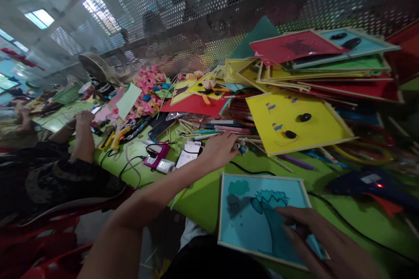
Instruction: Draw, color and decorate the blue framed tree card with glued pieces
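A blue framed picture [244, 226] with a dark tree-like drawing and a green cloud lies on the table before me. Over its right side is my right hand [314, 231], fingers bent together around something dark that I cannot make out. My left hand [221, 150] reaches forward past the picture, fingertips curled down on small greyish-blue bits [242, 147]. What those fingers grip, if anything, is hidden. Just right of the left hand rests a yellow framed panel [275, 117] with black oval pieces and blue marks on it.
A dark glue gun [369, 185] with a red light stands at right, its cable crossing the table. Framed panels [343, 65] are stacked behind. Pens, sticks, a phone [188, 154] showing a timer and a purple power strip [157, 157] lie leftward. Another person's arm [83, 137] rests farther left.
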A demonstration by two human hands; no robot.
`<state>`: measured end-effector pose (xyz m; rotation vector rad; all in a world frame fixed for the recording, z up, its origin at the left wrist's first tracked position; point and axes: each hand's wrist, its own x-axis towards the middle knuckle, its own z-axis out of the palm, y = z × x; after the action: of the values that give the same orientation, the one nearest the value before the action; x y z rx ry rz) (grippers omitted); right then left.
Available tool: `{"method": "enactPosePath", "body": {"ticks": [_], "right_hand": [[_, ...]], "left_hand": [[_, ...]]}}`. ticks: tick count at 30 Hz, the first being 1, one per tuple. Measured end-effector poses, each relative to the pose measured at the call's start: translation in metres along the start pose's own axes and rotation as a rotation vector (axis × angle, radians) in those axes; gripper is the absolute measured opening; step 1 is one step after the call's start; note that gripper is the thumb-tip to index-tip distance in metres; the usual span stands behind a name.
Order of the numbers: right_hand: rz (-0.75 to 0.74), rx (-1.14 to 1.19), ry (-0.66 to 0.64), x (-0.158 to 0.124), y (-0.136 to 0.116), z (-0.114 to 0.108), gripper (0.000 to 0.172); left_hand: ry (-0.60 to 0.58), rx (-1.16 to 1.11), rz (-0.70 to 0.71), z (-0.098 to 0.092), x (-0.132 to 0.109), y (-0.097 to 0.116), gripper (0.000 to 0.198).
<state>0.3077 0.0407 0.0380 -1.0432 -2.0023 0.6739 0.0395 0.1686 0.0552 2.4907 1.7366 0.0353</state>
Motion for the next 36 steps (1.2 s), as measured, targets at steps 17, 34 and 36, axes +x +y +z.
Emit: {"method": "enactPosePath", "body": {"ticks": [17,34,36], "right_hand": [[-0.009,-0.092,-0.056,-0.004,0.007,-0.001,0.017],[0.108,0.101,0.086,0.007,-0.005,0.011,0.013],[0.104,0.096,0.119,0.005,-0.007,0.002,0.013]], "left_hand": [[0.085,-1.186,-0.106,0.008,-0.023,0.004,0.03],[0.338,-0.021,0.067,0.0,-0.054,-0.001,0.038],[0.428,-0.055,0.151,-0.002,-0.069,0.001,0.039]]}}
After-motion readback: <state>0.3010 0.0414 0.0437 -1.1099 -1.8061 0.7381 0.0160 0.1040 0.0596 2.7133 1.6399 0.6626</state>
